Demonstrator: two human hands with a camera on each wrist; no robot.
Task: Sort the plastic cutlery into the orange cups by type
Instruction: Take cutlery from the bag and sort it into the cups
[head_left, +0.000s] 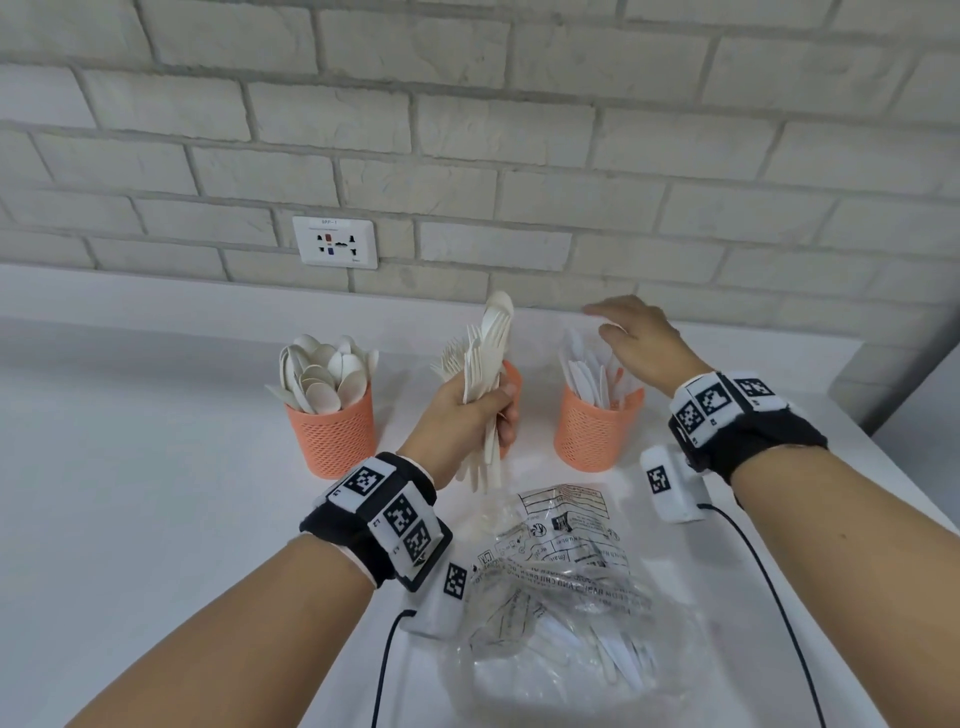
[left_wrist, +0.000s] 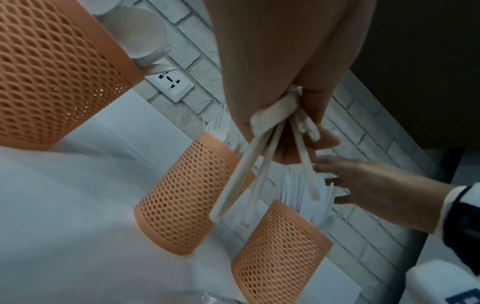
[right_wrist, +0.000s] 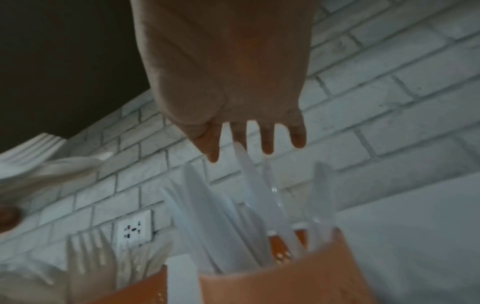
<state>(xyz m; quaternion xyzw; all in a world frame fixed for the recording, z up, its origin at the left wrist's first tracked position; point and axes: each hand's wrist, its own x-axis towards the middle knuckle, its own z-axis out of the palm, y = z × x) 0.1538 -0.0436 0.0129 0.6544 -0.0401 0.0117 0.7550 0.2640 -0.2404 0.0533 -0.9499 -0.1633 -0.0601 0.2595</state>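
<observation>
Three orange mesh cups stand in a row on the white counter. The left cup (head_left: 335, 431) holds spoons, the middle cup (head_left: 511, 384) holds forks and sits partly behind my left hand, and the right cup (head_left: 592, 431) holds white knives (right_wrist: 259, 205). My left hand (head_left: 475, 410) grips an upright bundle of white cutlery (head_left: 488, 364), spoons and forks among it, in front of the middle cup. My right hand (head_left: 631, 338) hovers open above the right cup, fingers (right_wrist: 267, 142) spread just over the knife tips, holding nothing.
A crumpled clear plastic bag (head_left: 566, 587) with more white cutlery inside lies on the counter near me. A brick wall with a socket (head_left: 335, 243) runs behind the cups. The counter's right edge (head_left: 883, 467) is close to my right wrist.
</observation>
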